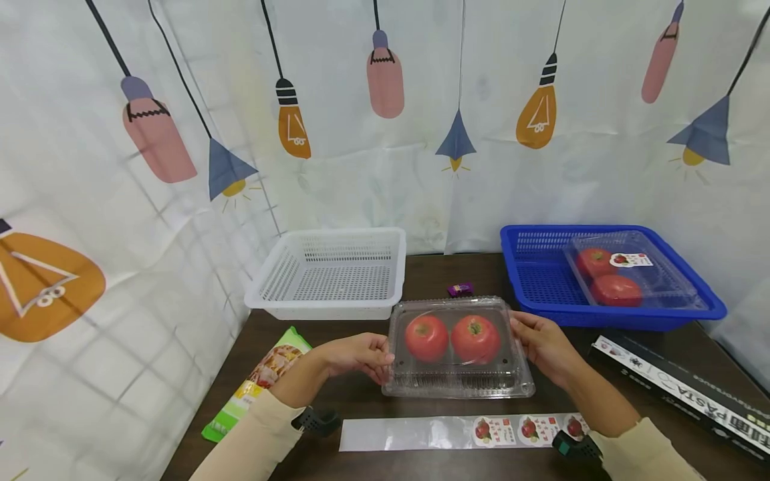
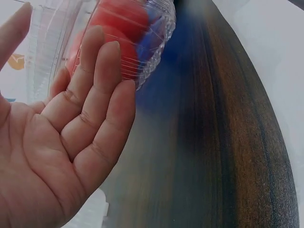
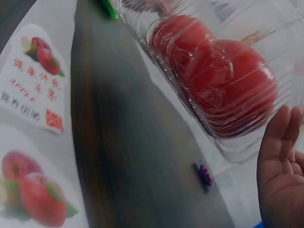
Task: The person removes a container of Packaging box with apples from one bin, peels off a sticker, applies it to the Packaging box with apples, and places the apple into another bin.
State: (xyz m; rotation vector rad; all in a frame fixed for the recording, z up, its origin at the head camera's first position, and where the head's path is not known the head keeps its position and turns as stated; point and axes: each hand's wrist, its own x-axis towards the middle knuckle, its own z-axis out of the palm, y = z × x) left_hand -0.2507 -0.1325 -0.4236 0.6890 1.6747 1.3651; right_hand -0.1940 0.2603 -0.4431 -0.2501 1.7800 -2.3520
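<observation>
A clear plastic clamshell box with two tomatoes inside is held up off the dark table. At its left edge my left hand pinches it; fingertips lie against its wall in the left wrist view. My right hand holds the opposite edge, its thumb hidden in the right wrist view. The lid carries no visible sticker. Below the box lies a strip of backing paper with several apple-picture stickers at its right end, partly covered by the right wrist.
A white basket stands at the back left. The blue basket at the back right holds a stickered tomato box. A green food packet, a small purple wrapped piece and a long black carton lie around.
</observation>
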